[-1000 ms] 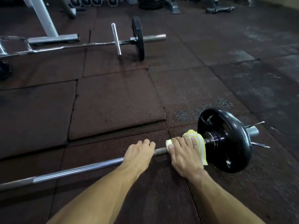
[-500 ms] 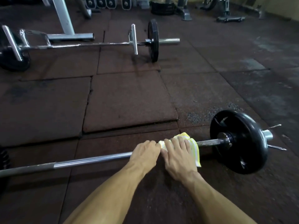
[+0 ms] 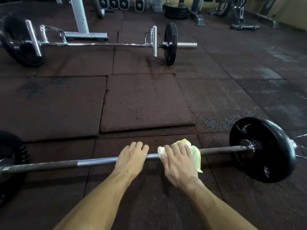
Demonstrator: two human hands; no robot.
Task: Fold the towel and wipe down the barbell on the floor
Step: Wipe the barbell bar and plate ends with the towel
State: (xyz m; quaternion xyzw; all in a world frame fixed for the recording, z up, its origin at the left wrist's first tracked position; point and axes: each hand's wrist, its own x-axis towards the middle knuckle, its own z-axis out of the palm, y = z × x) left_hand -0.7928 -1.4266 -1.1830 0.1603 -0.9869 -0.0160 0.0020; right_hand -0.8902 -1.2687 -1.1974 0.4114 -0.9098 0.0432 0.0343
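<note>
A steel barbell point(image 3: 93, 162) lies across the rubber floor in front of me, with a black plate point(image 3: 264, 150) on its right end and another black plate point(image 3: 11, 156) at the left edge of the view. My left hand point(image 3: 131, 159) is wrapped over the bar's middle. Just to its right, my right hand point(image 3: 178, 165) presses a folded yellow-and-white towel point(image 3: 196, 155) around the bar. The towel sticks out past my fingers on the right side. A bare stretch of bar runs from the towel to the right plate.
A second chrome bar point(image 3: 106, 44) with upright handles and black plates lies further away on the floor. Behind it stand a white machine leg point(image 3: 79, 15), dumbbells point(image 3: 114, 3), stacked plates point(image 3: 177, 9) and dark machine frames point(image 3: 239, 17). Rubber floor tiles point(image 3: 142, 102) show raised seams.
My right hand has slid the towel leftward along the bar, away from the right plate. My left hand has also shifted left on the bar. The view has tilted up.
</note>
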